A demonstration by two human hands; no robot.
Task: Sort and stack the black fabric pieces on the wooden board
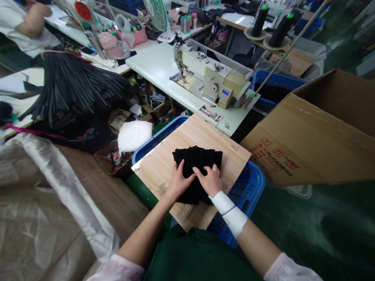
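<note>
A stack of black fabric pieces (199, 158) lies on a light wooden board (164, 160) set over a blue plastic crate (249, 183). My left hand (178, 179) rests on the left part of the stack, fingers pressed down onto the cloth. My right hand (210, 180), with a white wrap round its wrist, lies beside it on the stack with its fingers curled onto the top pieces. Both hands touch each other over the fabric.
A sewing machine (208, 76) stands on a white table (158, 64) behind the board. A big open cardboard box (322, 132) is at the right. Black strips (73, 88) pile at the left, above a white plastic sheet (58, 175). Another person's arm (32, 21) shows top left.
</note>
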